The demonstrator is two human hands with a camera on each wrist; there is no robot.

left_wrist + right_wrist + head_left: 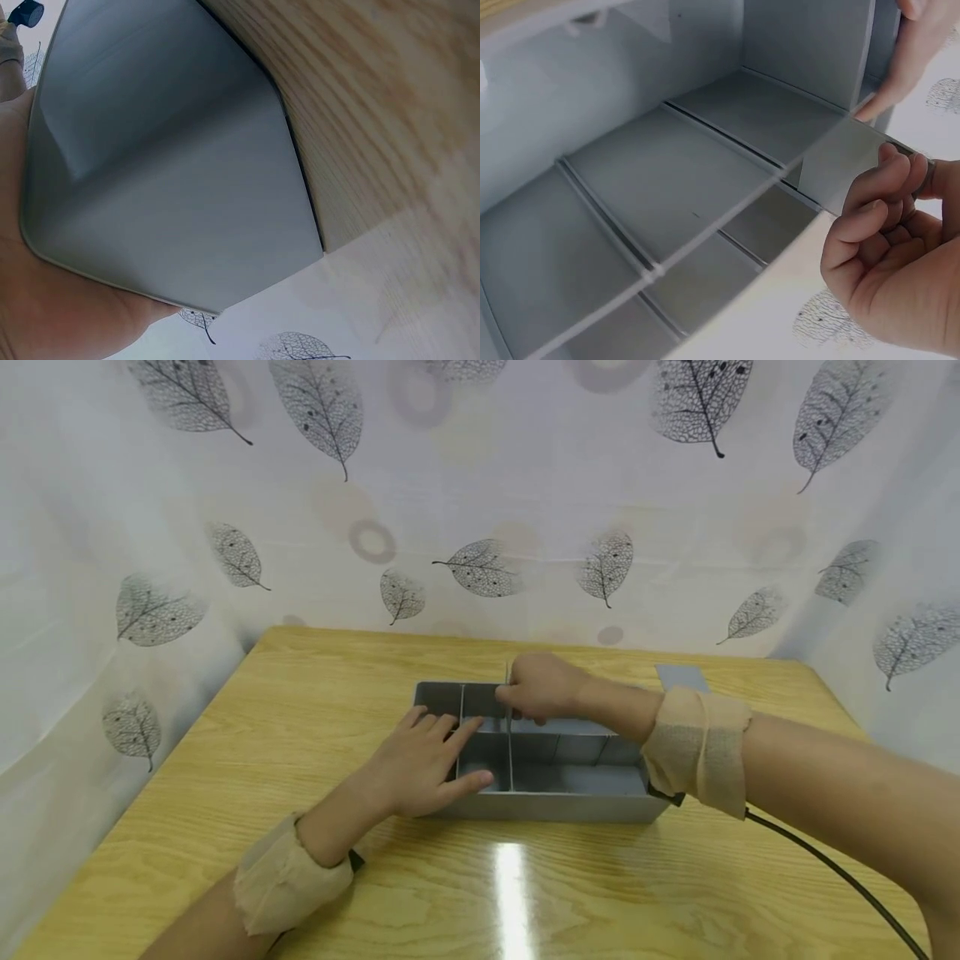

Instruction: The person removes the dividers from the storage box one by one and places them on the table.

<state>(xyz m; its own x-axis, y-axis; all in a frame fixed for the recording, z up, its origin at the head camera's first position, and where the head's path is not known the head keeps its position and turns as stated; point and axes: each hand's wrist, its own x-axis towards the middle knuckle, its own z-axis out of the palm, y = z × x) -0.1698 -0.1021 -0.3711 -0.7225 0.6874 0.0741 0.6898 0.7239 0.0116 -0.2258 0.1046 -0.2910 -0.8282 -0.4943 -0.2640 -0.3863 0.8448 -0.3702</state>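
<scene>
A grey divided storage box (555,808) sits on the wooden table, its inside split by a long partition and several cross dividers. My right hand (543,685) pinches a thin divider panel (507,673) between thumb and curled fingers, over the back row. That panel stands upright and its top sticks up above the box rim. My left hand (420,764) lies over the left end of the box with fingers spread, thumb across the front left compartment. In the left wrist view, the outer wall (172,202) of the box fills the middle, with the hand along its rim.
A flat grey plate (681,677) lies on the table (337,668) behind my right wrist. A black cable (832,868) runs from the right wrist band. A leaf-patterned curtain (465,485) hangs around the back and sides.
</scene>
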